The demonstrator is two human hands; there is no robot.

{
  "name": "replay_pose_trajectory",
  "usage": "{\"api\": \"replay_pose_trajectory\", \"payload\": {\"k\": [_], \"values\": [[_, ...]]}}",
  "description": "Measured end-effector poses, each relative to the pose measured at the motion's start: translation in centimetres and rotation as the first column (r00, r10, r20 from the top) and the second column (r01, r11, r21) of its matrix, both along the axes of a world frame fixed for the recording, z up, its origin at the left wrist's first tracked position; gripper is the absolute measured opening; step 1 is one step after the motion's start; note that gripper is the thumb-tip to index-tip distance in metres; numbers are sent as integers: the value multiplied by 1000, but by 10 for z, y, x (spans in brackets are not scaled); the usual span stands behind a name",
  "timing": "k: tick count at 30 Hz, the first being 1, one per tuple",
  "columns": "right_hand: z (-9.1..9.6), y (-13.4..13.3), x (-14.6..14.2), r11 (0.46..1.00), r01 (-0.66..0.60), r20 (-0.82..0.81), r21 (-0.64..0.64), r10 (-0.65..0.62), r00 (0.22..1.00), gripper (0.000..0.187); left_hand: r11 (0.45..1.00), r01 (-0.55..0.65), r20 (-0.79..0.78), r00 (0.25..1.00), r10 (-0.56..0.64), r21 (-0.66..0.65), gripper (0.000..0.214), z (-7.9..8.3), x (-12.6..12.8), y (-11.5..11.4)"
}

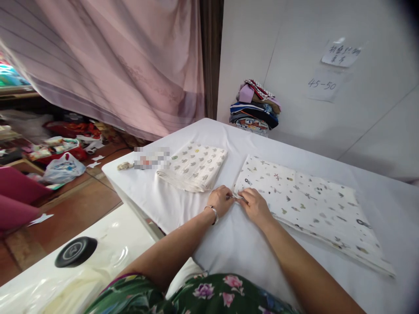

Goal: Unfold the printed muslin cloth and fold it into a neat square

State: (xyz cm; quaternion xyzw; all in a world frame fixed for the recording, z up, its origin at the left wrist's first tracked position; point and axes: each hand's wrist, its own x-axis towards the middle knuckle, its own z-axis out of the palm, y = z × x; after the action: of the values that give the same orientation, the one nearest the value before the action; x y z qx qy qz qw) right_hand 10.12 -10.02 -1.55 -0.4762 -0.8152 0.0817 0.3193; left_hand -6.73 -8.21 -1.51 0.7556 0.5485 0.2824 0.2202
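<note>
A long, folded white cloth (310,207) printed with small plants and figures lies flat on the white-covered table (183,209), to the right. My left hand (219,201), with a bracelet (213,214) at its wrist, is closed with its fingertips on the cloth's near left corner. From the other side my right hand (257,206) pinches the same corner, close beside the left. A smaller folded cloth (196,165) with a grey pattern rests just beyond my left hand, apart from it. My fingers partly hide the gripped corner.
At the table's left end are a blurred-out item (151,158) and a small beige lump (125,165). A stack of folded clothes (255,107) stands behind, by the wall. A pink curtain (140,65) hangs at the back left. A black round object (76,251) sits on a white surface nearby.
</note>
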Motion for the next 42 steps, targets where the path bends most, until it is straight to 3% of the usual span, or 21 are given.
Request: {"api": "replay_pose_trajectory", "payload": {"k": [8, 16, 23, 32, 38, 42], "values": [[1, -3, 1, 994, 82, -107, 68, -75, 991, 17, 994, -44, 92, 994, 53, -98, 7, 3, -1, 2], [2, -4, -1, 999, 5, 99, 33, -8, 995, 13, 989, -55, 139, 987, 75, -140, 8, 4, -3, 3], [-3, 0, -2, 994, 92, -100, -65, -98, 990, 15, 996, -36, 225, 973, 54, -83, 12, 7, -9, 7], [-4, 1, 1, 995, 88, -237, -38, -95, 967, 17, 995, 10, 51, 999, -15, 99, 8, 6, -8, 1], [-3, 0, -1, 997, 74, -218, -16, -76, 973, 17, 1000, -14, 15, 1000, 14, 25, 12, 7, -1, 3], [-3, -2, -1, 994, 105, -227, 36, -94, 969, 18, 999, -24, 72, 997, 27, -41, 9, 6, 0, 4]]}}
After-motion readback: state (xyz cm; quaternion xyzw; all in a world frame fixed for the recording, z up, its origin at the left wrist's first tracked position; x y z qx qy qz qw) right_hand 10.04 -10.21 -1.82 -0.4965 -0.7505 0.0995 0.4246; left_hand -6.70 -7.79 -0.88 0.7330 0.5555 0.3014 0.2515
